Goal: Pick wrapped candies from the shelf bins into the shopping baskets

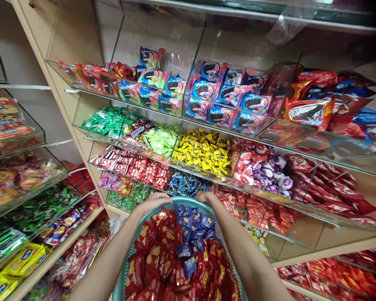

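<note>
A teal plastic basket (127, 251) is at the bottom centre of the head view. Red packets (159, 255) fill much of it, and blue-purple packets (196, 225) lie toward its far side. My left hand (153, 201) is wrapped over the far left part of the rim. On the far right part of the rim, my right hand (206, 197) grips in the same way. The undersides of both hands are hidden behind the rim. Both forearms run along the outside of the basket.
Ahead are glass-fronted shelves (138, 102) with sandwich-cookie packs (207, 92), yellow candies (203, 151), green candies (106, 121) and purple-white candies (271, 169). A wooden divider (61, 104) stands at left, with another shelf of bread packs (3, 177) beyond it.
</note>
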`<action>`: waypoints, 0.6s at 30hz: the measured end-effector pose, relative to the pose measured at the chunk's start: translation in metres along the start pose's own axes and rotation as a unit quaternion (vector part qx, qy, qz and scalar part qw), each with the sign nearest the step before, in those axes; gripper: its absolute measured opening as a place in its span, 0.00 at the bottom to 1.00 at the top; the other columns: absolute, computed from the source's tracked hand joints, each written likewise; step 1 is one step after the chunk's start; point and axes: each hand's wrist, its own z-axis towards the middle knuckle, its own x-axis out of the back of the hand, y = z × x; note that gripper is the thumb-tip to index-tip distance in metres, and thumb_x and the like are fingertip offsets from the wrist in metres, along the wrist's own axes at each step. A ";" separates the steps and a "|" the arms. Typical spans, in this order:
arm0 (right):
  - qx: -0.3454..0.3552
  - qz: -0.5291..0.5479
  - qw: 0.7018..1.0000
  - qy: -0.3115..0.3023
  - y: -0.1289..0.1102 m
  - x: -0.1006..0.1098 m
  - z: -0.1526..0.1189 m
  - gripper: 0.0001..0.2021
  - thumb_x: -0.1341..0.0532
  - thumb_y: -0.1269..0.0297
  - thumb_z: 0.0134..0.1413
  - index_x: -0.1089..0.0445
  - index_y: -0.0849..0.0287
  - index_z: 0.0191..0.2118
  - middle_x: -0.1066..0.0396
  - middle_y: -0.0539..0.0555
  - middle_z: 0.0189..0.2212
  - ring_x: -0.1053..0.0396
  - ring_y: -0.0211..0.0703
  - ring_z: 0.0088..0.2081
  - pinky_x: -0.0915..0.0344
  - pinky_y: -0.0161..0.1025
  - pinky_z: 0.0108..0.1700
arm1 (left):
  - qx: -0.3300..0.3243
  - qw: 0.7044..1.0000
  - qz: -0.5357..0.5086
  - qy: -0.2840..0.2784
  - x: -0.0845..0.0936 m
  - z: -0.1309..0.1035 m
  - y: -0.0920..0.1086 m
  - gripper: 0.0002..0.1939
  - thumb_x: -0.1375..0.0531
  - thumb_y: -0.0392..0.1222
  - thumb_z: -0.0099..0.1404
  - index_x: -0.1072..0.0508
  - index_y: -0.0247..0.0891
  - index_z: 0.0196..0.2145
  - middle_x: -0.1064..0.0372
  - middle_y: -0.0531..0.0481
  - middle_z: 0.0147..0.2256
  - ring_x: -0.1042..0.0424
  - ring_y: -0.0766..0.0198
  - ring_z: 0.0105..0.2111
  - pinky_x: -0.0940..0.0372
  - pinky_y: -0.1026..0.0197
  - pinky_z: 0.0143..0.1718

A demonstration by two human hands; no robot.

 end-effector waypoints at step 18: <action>-0.009 0.049 0.999 -0.003 -0.004 0.004 -0.004 0.20 0.34 0.51 0.31 0.29 0.65 0.26 0.28 0.61 0.31 0.30 0.50 0.33 0.34 0.38 0.30 | -0.005 1.000 0.003 0.007 -0.002 -0.004 0.006 0.17 0.40 0.51 0.49 0.26 0.34 0.29 0.29 0.49 0.29 0.33 0.64 0.31 0.43 0.66 0.34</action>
